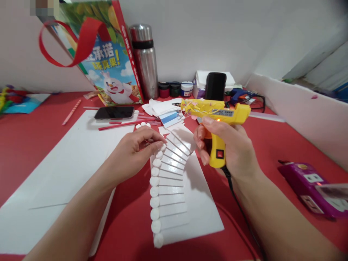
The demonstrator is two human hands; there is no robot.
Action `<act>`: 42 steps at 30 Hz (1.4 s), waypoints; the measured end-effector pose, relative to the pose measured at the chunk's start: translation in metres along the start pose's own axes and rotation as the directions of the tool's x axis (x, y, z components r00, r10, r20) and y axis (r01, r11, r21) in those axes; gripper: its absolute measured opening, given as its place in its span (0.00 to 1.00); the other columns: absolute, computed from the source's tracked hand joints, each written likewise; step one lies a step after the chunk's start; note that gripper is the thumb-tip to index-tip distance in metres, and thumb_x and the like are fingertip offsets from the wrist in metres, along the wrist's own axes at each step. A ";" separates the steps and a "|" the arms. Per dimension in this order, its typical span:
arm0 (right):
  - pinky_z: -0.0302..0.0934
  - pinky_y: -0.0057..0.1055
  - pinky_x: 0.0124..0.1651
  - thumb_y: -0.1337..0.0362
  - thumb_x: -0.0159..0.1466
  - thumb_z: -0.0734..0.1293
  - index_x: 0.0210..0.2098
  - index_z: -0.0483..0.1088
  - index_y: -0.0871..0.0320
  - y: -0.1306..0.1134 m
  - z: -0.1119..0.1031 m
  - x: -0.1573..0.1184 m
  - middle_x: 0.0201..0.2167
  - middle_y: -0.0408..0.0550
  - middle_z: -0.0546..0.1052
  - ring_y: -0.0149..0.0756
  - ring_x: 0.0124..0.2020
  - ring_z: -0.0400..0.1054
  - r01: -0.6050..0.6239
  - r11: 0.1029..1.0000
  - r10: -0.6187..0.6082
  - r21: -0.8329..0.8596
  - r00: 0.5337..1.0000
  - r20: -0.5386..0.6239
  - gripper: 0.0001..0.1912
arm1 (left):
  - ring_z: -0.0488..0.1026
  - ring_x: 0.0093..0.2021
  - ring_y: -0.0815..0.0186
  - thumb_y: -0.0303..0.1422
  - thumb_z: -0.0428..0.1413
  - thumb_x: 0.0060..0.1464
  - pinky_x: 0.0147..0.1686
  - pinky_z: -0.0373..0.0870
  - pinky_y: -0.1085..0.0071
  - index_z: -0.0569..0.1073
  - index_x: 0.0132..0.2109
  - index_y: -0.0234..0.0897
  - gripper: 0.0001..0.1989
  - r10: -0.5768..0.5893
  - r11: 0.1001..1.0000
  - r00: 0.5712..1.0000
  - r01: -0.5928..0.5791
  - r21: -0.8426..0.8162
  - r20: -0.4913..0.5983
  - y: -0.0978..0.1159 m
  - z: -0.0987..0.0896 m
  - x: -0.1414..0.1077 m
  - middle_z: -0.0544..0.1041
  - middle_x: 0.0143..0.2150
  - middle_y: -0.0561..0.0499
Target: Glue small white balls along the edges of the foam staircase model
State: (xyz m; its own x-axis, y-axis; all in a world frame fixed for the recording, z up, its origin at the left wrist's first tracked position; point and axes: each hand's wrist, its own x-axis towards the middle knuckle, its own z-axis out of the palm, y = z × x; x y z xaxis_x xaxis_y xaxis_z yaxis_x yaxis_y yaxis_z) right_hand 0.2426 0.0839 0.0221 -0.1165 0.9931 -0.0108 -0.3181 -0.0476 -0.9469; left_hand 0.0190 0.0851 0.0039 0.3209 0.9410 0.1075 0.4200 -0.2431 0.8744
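My right hand [239,145] is wrapped around the handle of a yellow hot glue gun [203,106], its nozzle aimed left and glue strings on its barrel. With thumb and fingertips together, my left hand [137,146] pinches a small white disc [163,147] at the upper end of a curved row. Several more white discs [154,181] run down the left edge of a white sheet [202,210]. Thin grey sticks [171,177] fan out from them across the sheet. Part of the topmost disc is hidden by my fingers.
Left lies a large white board [67,152] with a black phone [114,112] on it. A gift bag [114,69], steel flask [146,65] and paint jars [175,90] stand behind. A purple device [307,185] is at right. The gun's black cord [239,203] trails toward me.
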 end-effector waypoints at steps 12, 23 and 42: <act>0.56 0.23 0.13 0.58 0.61 0.73 0.22 0.71 0.60 0.003 -0.002 0.002 0.18 0.41 0.71 0.27 0.11 0.65 -0.004 1.000 0.004 0.016 1.000 0.007 0.16 | 0.72 0.39 0.64 0.38 0.58 0.62 0.41 0.68 0.66 0.77 0.42 0.37 0.09 -0.130 0.981 0.989 0.138 -0.134 0.070 -0.003 0.000 0.003 0.77 0.37 0.51; 0.55 0.26 0.13 0.56 0.61 0.73 0.22 0.70 0.57 0.005 -0.002 0.003 0.17 0.41 0.71 0.28 0.11 0.64 0.019 1.000 -0.018 -0.024 1.000 0.025 0.16 | 0.71 0.41 0.64 0.42 0.59 0.62 0.42 0.68 0.66 0.76 0.45 0.38 0.12 -0.172 0.958 0.975 0.199 -0.206 0.143 -0.007 -0.003 0.003 0.76 0.40 0.51; 0.55 0.28 0.15 0.52 0.58 0.76 0.25 0.71 0.56 0.001 -0.001 0.002 0.18 0.42 0.71 0.29 0.12 0.63 -0.004 0.998 0.004 -0.057 1.000 -0.003 0.16 | 0.73 0.38 0.66 0.37 0.64 0.58 0.40 0.69 0.68 0.77 0.42 0.36 0.10 -0.254 0.887 0.957 0.289 -0.360 0.142 -0.009 -0.001 0.003 0.77 0.37 0.50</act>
State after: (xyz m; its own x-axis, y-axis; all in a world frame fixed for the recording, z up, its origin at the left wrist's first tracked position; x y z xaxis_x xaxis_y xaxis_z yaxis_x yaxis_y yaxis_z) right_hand 0.2428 0.0861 0.0213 -0.1149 0.9933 -0.0156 -0.2632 -0.0456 -0.9637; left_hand 0.0157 0.0904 -0.0035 0.3205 0.9286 -0.1868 0.1599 0.1413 0.9770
